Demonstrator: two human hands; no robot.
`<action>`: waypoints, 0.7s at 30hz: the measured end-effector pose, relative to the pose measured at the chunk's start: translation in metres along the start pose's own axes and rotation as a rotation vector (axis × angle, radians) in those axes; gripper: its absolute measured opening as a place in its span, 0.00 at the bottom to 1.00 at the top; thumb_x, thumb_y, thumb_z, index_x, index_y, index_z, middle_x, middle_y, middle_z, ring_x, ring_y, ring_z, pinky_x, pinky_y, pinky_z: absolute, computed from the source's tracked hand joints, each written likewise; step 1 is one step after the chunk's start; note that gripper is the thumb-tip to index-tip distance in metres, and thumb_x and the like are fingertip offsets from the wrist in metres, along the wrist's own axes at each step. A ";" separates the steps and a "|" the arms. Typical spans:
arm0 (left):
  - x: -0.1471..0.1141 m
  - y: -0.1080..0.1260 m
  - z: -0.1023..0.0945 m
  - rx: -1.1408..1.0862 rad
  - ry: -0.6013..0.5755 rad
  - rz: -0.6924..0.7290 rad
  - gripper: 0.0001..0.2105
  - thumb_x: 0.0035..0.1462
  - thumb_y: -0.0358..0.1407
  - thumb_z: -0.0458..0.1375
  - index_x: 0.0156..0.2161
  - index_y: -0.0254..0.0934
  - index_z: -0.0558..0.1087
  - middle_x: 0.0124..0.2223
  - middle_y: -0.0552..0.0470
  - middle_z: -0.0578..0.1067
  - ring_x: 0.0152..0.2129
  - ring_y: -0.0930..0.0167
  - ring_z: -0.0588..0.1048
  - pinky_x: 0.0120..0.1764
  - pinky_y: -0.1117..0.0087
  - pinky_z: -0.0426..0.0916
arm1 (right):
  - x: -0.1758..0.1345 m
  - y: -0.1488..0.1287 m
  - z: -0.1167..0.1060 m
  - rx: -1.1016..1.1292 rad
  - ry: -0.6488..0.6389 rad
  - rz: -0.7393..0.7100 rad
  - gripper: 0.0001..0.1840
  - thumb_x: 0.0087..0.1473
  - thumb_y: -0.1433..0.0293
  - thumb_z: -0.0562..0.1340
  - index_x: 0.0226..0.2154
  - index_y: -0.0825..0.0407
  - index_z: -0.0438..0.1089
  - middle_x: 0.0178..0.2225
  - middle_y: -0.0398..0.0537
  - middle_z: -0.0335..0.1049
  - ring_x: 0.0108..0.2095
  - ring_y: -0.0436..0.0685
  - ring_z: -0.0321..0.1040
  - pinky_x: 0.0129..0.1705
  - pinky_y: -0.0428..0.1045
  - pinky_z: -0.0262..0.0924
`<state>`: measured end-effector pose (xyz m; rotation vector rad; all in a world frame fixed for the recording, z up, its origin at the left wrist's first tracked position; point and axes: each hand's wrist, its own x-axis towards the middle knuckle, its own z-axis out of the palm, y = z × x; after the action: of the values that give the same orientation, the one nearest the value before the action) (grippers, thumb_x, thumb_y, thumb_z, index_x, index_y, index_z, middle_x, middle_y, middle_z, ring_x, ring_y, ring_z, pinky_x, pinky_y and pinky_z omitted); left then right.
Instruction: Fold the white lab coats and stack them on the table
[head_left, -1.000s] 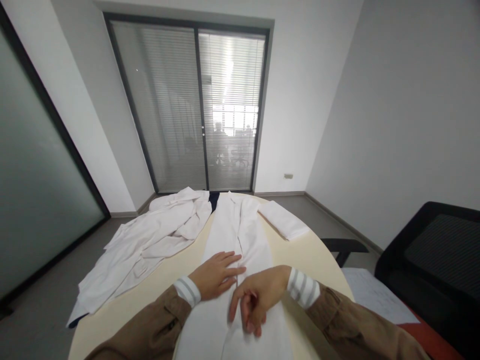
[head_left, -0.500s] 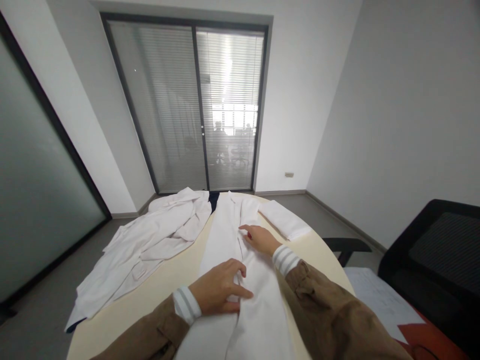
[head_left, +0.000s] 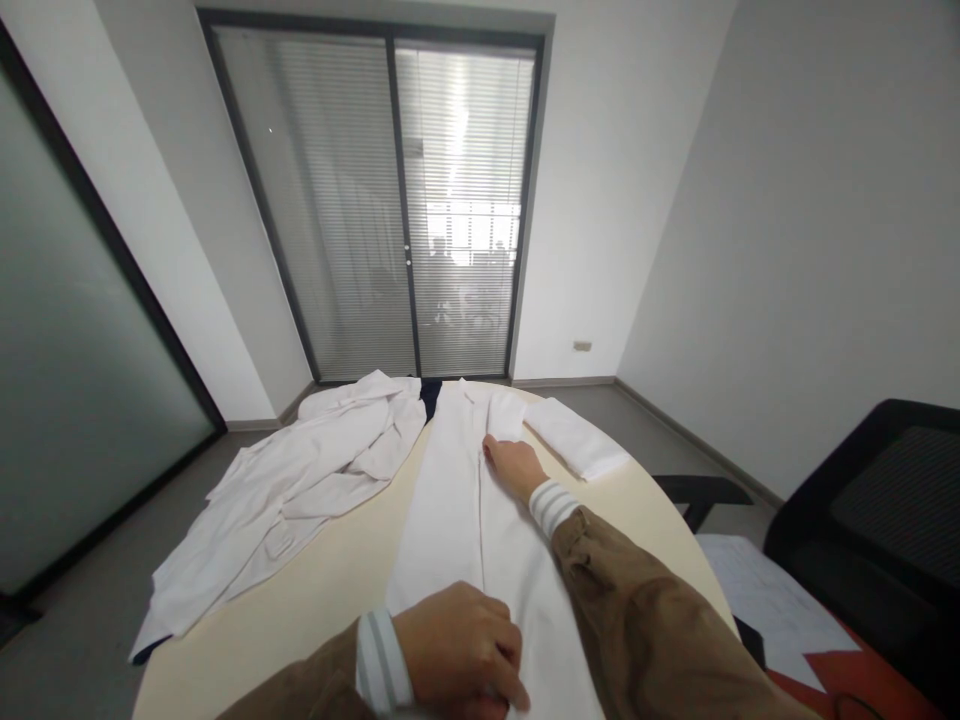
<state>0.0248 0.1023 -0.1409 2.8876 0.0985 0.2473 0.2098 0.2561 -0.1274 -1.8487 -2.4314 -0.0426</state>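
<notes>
A long white coat (head_left: 439, 500) lies lengthwise on the table, its two halves brought together along a seam down the middle. My right hand (head_left: 517, 466) is closed at the upper part of this seam, fingertips pinching the cloth edge. Closer to me, my left hand (head_left: 459, 645) has its fingers curled on the same edge near the bottom of the frame; its fingertips are partly hidden. Left of the coat, a second white garment (head_left: 300, 490) is spread loosely with wrinkles and hangs over the table edge. A folded white piece of cloth (head_left: 576, 440) rests at the upper right.
The pale round table (head_left: 330, 580) carries the garments. Dark blue cloth (head_left: 430, 398) shows at its far edge. On the right stand a black office chair (head_left: 870, 500) and papers (head_left: 772, 590) beside something red (head_left: 862, 675). A glass partition with blinds (head_left: 360, 220) is behind.
My left hand has moved down toward me along the coat, its fingers curling closed. My right hand has shifted slightly up and closed on the edge. The seam now lies straighter.
</notes>
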 end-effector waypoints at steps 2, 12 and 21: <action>0.000 0.002 0.000 -0.037 -0.005 0.024 0.05 0.56 0.37 0.64 0.40 0.45 0.78 0.34 0.59 0.78 0.31 0.73 0.74 0.33 0.70 0.66 | 0.002 -0.002 0.001 0.003 0.025 0.017 0.20 0.69 0.67 0.42 0.54 0.52 0.61 0.43 0.61 0.74 0.42 0.63 0.73 0.43 0.54 0.59; 0.003 0.011 0.011 -0.159 -0.072 0.069 0.10 0.55 0.30 0.62 0.25 0.39 0.69 0.28 0.58 0.76 0.29 0.72 0.74 0.27 0.71 0.63 | -0.012 -0.003 0.016 0.044 0.061 -0.098 0.21 0.65 0.70 0.50 0.59 0.50 0.61 0.53 0.58 0.67 0.53 0.63 0.63 0.50 0.53 0.57; 0.000 0.018 0.024 -0.018 -0.181 0.089 0.20 0.52 0.34 0.64 0.18 0.39 0.57 0.18 0.56 0.70 0.19 0.71 0.71 0.25 0.67 0.62 | -0.028 0.018 0.030 0.236 0.107 -0.241 0.29 0.67 0.60 0.48 0.65 0.56 0.56 0.63 0.60 0.59 0.64 0.62 0.54 0.65 0.57 0.45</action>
<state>0.0299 0.0793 -0.1592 2.8838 -0.0636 0.0010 0.2333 0.2365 -0.1607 -1.4164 -2.4488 0.1210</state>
